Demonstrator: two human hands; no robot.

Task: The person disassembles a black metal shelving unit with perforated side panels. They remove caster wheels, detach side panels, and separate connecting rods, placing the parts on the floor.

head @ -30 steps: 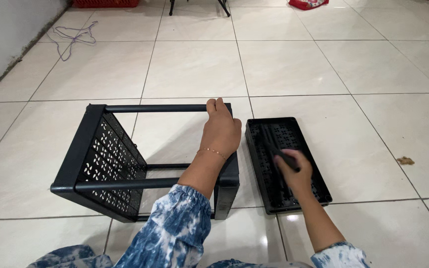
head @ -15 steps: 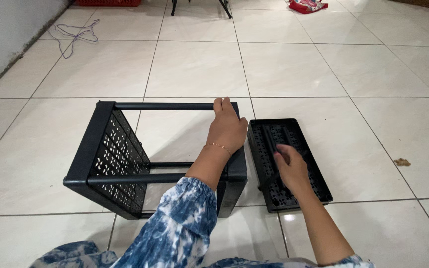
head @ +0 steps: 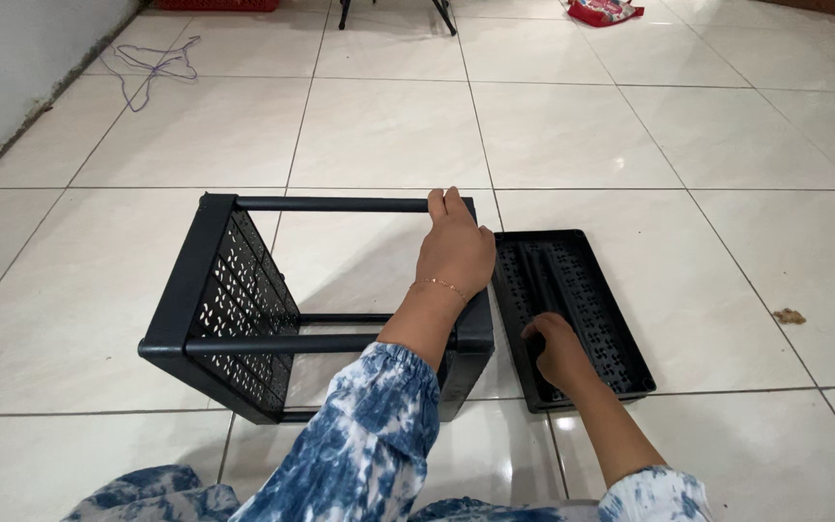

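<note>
Gripping the rack (head: 244, 319) edge, left hand (head: 454, 253) curls; right hand (head: 558, 350) presses flat in the tray (head: 611, 309), bare tiles (head: 727, 145) around.

- The scene is evenly and brightly lit by soft, diffuse light.
- Pale sheen is spread over the glossy floor tiles (head: 572, 126), and a small bright glare spot is seen near the lower edge, just below the black tray (head: 620, 319).
- Only faint, soft shadows are cast beneath the black rack (head: 215, 290).
- Focus is held sharp throughout; slight wide-angle stretching is noticed at the edges.
</note>
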